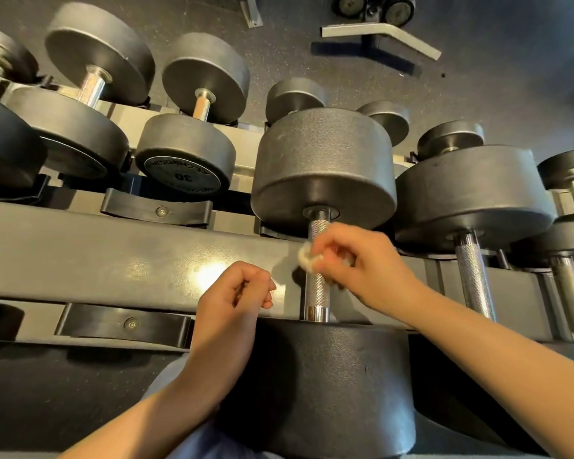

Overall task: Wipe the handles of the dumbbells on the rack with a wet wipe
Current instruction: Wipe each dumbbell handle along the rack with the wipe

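Note:
A large black dumbbell lies on the upper tier of the rack (pixel 120 256), its knurled steel handle (pixel 316 289) running toward me between two big heads. My right hand (pixel 362 263) pinches a small bunched white wet wipe (pixel 307 256) and holds it against the upper part of that handle. My left hand (pixel 236 296) hovers just left of the handle with fingers loosely curled and holds nothing.
To the right lie more dumbbells with steel handles (pixel 473 276). The lower tier carries several smaller dumbbells, one marked 30 (pixel 184 160). Black cradles (pixel 123 324) sit on the rail. Dark speckled floor and a grey bench foot (pixel 381 34) lie beyond.

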